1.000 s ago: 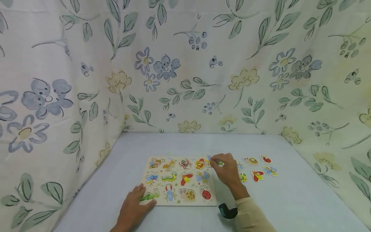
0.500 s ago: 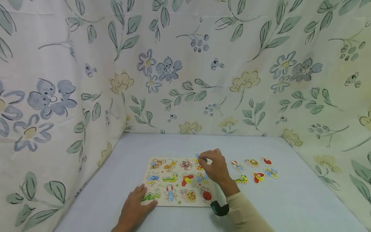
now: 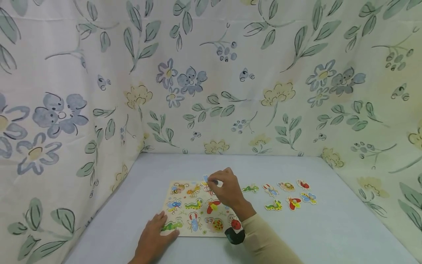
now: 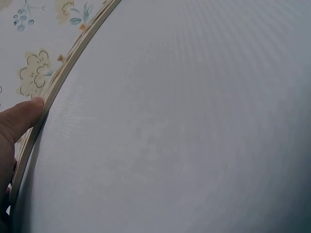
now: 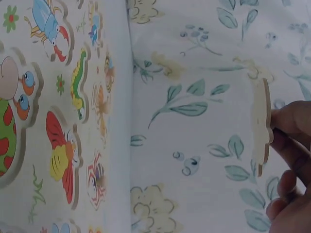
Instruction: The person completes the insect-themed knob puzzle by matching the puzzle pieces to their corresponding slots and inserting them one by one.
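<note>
A flat wooden puzzle board [image 3: 184,231] with insect pictures in cut-out shapes lies on the white table. My left hand [image 3: 151,234] rests at its near left corner, fingers along the left side; the left wrist view shows the thumb [image 4: 29,112] against the board's edge. Above the back row of the board, my right hand [image 3: 227,189] pinches a thin puzzle piece [image 3: 206,178] with a blue part showing. Seen nearly edge-on in the right wrist view, that wooden piece [image 5: 262,128] sits between thumb and fingers; its picture side is hidden. The spider picture [image 3: 208,188] lies partly behind the right hand.
Right of the board lie several loose insect pieces, among them a grasshopper [image 3: 250,188], a caterpillar [image 3: 273,205], a stag beetle [image 3: 270,190], a snail [image 3: 286,186] and a ladybird [image 3: 303,184]. A dark wrist camera [image 3: 234,235] hangs at the right sleeve. Floral cloth surrounds the table.
My right hand has moved left with the puzzle piece, from the board's back right corner to over the spider picture. The grasshopper piece has come into view. My left hand has stayed put.
</note>
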Tool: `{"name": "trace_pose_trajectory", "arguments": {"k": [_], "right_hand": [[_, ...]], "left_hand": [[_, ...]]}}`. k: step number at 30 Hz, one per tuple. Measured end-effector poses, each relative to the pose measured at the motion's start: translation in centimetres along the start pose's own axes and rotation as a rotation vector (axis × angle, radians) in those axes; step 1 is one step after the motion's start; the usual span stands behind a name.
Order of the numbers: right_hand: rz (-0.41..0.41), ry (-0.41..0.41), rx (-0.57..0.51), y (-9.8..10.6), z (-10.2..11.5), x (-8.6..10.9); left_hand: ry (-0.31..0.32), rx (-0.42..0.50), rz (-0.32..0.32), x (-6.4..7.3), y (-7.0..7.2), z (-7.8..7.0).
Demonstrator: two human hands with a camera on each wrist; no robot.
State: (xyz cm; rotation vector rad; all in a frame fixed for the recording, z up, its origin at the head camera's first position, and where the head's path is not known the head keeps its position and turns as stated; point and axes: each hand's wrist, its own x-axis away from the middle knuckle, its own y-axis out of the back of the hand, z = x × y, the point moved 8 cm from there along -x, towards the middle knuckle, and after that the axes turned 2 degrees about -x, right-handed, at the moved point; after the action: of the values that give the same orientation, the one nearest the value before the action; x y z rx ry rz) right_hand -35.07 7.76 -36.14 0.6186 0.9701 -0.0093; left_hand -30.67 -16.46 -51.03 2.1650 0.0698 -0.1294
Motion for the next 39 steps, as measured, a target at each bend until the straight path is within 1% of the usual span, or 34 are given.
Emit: {"name": "trace_pose_trajectory", "arguments": {"k": [5, 8, 12, 14, 16, 19, 23, 27, 31, 34, 36, 39], "right_hand": [[0.044, 0.007, -0.029, -1.7, 0.5, -0.7], [0.084, -0.019, -0.033, -2.9, 0.8, -1.1], [0.116, -0.047, -0.037, -4.5, 1.2, -1.5], [0.125, -0.041, -0.045, -5.3, 1.6, -1.7], [0.146, -0.042, -0.047, -6.3, 1.8, -1.9], [0.2, -0.046, -0.04, -8.1, 2.0, -2.0], [0.269, -0.056, -0.021, -10.3, 1.9, -1.9], [0.331, -0.081, -0.024, -12.2, 1.8, -1.6], [0.41, -0.162, -0.019, -14.1, 1.0, -0.8], [0.453, -0.21, -0.015, -15.2, 0.3, -0.2], [0.469, -0.208, -0.004, -15.8, 0.0, 0.1], [0.487, -0.183, 0.012, -16.6, -0.1, 0.4]], "left_hand": [[0.004, -0.004, 0.008, -0.1, 0.0, -0.1], [0.015, -0.003, 0.015, -0.2, -0.1, 0.0], [0.023, -0.013, 0.018, -0.2, -0.2, 0.1], [0.034, -0.023, 0.02, -0.2, -0.1, 0.2], [0.042, -0.025, 0.022, -0.2, -0.1, 0.2], [0.062, -0.021, 0.033, -0.2, -0.2, 0.5], [0.064, -0.015, 0.046, -0.4, -0.3, 0.5], [0.044, -0.012, 0.031, -0.4, -0.2, 0.6], [0.016, -0.009, 0.016, -0.2, -0.1, 0.5], [0.004, -0.006, 0.006, -0.1, -0.1, 0.4], [0.002, -0.005, 0.0, -0.1, 0.0, 0.4], [0.004, -0.011, -0.003, -0.2, 0.0, 0.4]]}}
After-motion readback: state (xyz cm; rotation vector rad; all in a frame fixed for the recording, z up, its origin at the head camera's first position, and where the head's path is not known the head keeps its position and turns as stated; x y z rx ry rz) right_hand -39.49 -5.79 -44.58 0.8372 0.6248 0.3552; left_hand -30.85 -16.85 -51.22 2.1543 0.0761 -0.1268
